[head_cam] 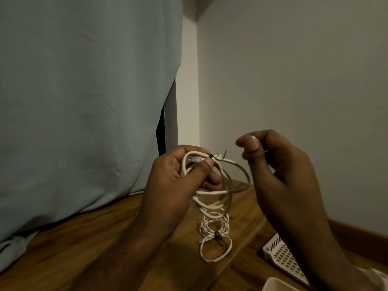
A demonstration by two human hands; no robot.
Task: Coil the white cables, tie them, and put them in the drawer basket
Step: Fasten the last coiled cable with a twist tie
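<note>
- Nearest of all, at the bottom right edge, sits the rim of a pale bin, with a white basket of open grid walls just behind it on the table; the right forearm crosses over both.
- Left hand has its fingers curled round a loose white cable coil, thumb pressed on top near a clear plug, holding the coil up above the table.
- Small dark tie cinches the coil's top just beside that thumb, a thin dark tail sticking up past it.
- Right hand is raised just to the right of the coil, apart from it, its fingers bent in and thumb meeting forefinger; whether it pinches anything I cannot tell.
- Below the held coil, a second white cable bundle lies on the table, already bound round its middle with a dark tie.
- Behind everything, a grey-green curtain hangs on the left down to the table, and a plain pale wall fills the right.
</note>
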